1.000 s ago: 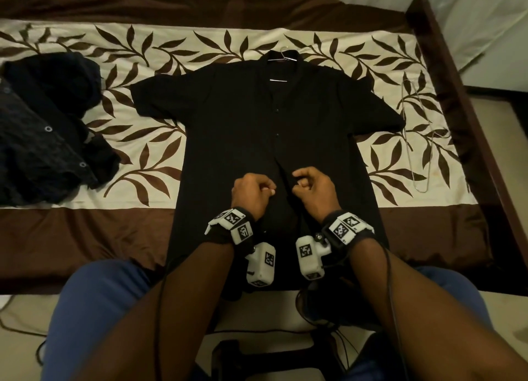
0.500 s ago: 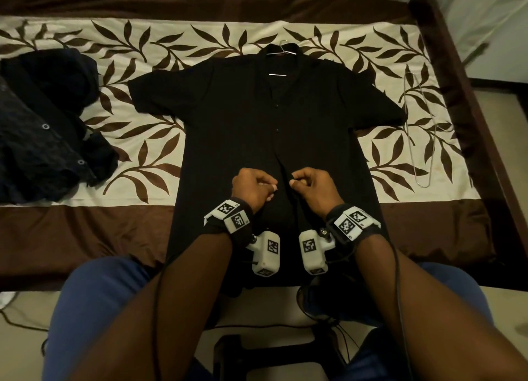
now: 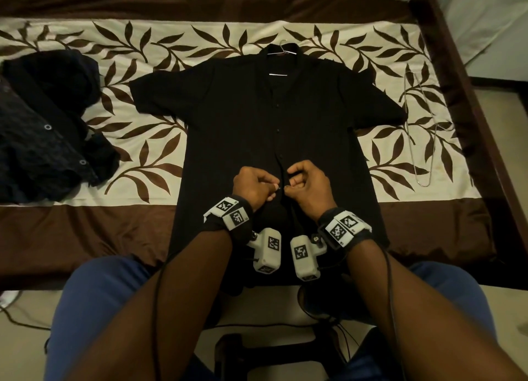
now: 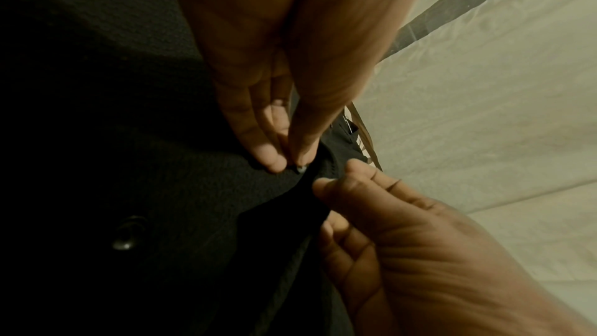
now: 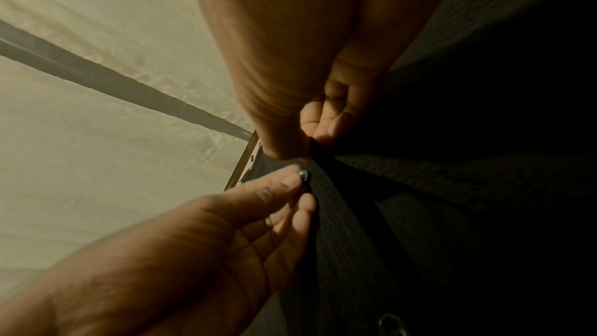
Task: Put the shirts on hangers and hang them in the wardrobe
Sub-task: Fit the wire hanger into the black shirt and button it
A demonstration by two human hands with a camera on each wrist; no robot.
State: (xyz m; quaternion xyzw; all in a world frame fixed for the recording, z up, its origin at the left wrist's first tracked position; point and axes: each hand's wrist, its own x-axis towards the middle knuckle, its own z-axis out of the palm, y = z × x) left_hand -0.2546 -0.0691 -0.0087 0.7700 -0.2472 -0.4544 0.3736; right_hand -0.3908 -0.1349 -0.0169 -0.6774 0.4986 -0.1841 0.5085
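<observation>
Shirt (image 3: pixel 257 123), centre frame, flat on bed (image 3: pixel 85 238): our left fingers (image 4: pixel 268 155) pinch a button (image 4: pixel 301 168); right fingers (image 5: pixel 323 127) pinch the facing placket.

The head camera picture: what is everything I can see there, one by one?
Short-sleeved black button shirt: one, black, spread flat mid-bed, hem hanging over the near edge.
Thin wire hanger inside the shirt's collar: one, silvery, hook poking out at the neck.
Spare thin wire hanger: one, silvery, lying on the bedspread right of the shirt.
Crumpled dark clothes with snap buttons: one heap, black and navy, left side of bed.
Leaf-patterned bedspread: one, cream and brown.
Dark wooden bed frame: one, brown, right edge.
Left hand: one, pinching a small shirt button.
Right hand: one, pinching the shirt's front edge.
</observation>
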